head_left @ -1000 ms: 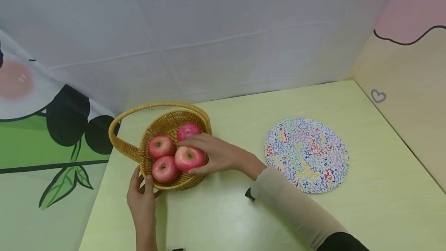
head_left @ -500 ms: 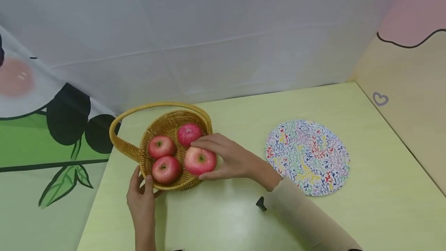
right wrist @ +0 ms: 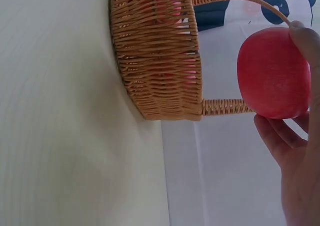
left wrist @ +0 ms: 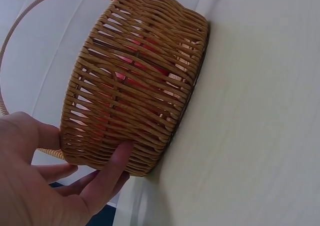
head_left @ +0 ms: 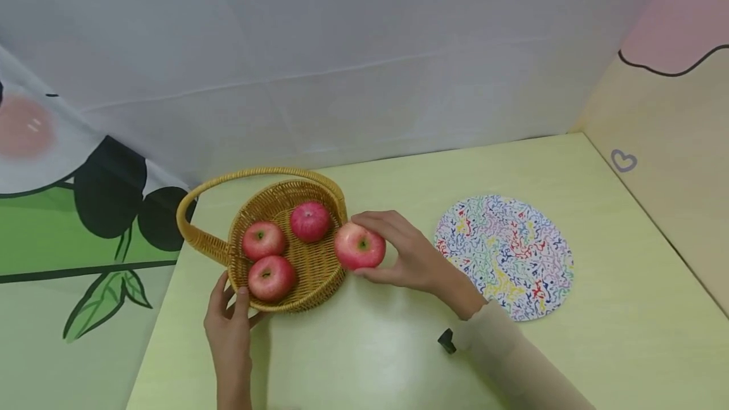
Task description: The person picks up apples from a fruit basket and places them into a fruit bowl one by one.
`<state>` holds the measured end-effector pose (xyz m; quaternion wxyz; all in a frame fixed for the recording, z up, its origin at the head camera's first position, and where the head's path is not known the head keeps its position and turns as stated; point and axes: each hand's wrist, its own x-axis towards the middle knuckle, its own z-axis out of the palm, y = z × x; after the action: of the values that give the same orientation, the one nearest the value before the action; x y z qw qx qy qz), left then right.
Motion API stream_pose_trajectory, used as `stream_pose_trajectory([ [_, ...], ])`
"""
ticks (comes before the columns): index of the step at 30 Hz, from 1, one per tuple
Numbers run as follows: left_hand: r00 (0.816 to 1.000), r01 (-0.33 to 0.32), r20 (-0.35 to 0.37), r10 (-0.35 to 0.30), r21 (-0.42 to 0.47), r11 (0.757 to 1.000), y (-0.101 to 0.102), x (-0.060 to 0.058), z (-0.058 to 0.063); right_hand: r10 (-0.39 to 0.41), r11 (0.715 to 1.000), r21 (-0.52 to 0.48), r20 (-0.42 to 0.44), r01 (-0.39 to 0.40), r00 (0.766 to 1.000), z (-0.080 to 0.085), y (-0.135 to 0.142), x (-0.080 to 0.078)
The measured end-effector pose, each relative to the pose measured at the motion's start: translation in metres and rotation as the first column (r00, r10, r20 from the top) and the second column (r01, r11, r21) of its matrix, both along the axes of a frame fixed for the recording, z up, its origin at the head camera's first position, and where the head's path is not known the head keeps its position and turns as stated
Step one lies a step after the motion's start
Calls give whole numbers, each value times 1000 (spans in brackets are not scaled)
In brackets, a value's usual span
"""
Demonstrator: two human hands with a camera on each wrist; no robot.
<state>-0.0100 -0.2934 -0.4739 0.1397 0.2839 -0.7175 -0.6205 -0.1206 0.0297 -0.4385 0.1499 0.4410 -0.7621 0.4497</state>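
Red apple (head_left: pixel 359 247) (aloft) between right fingers (head_left: pixel 392 226)

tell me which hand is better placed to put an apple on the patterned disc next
Likely the right hand: it holds an apple and is nearer the patterned disc. The left hand is farther away and grips the basket.

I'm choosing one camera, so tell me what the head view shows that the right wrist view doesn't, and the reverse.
Only head: the left hand gripping the wicker basket, the squiggle-patterned round mat, and the stem of the held apple.
Only right wrist: that apple's stemless side, and red through gaps in the woven wall.
Both: the right hand, held apple, wicker basket and its handle.
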Motion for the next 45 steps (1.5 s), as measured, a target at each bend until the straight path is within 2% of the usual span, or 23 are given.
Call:
stream_pose_trajectory([
  [8, 1000, 2, 21, -2, 1, 1000, -1, -1, 1, -137, 990, -16, 43, 138, 990, -7, 17, 3],
  [12, 1000, 3, 12, -3, -16, 1000, 0, -2, 2, -227, 973, -19, 77, 229, 971, -11, 26, 5],
  [17, 1000, 2, 18, -2, -23, 1000, 0, -2, 1, -340, 937, -54, 80, 344, 937, -17, 36, 8],
  [23, 1000, 1, 11, -1, -24, 1000, 0, -2, -2, -453, 883, -108, 60, 457, 889, -25, 48, 8],
  [30, 1000, -7, 10, 7, -30, 1000, 0, -2, -3, -558, 811, -139, 110, 568, 823, -30, 65, 7],
  [38, 1000, -14, 6, 14, -34, 999, 1, -2, -2, -643, 739, -136, 147, 659, 752, -32, 89, 9],
  [45, 1000, -12, 8, 13, -43, 999, 3, -2, 0, -702, 671, -110, 227, 734, 675, -36, 110, 9],
])
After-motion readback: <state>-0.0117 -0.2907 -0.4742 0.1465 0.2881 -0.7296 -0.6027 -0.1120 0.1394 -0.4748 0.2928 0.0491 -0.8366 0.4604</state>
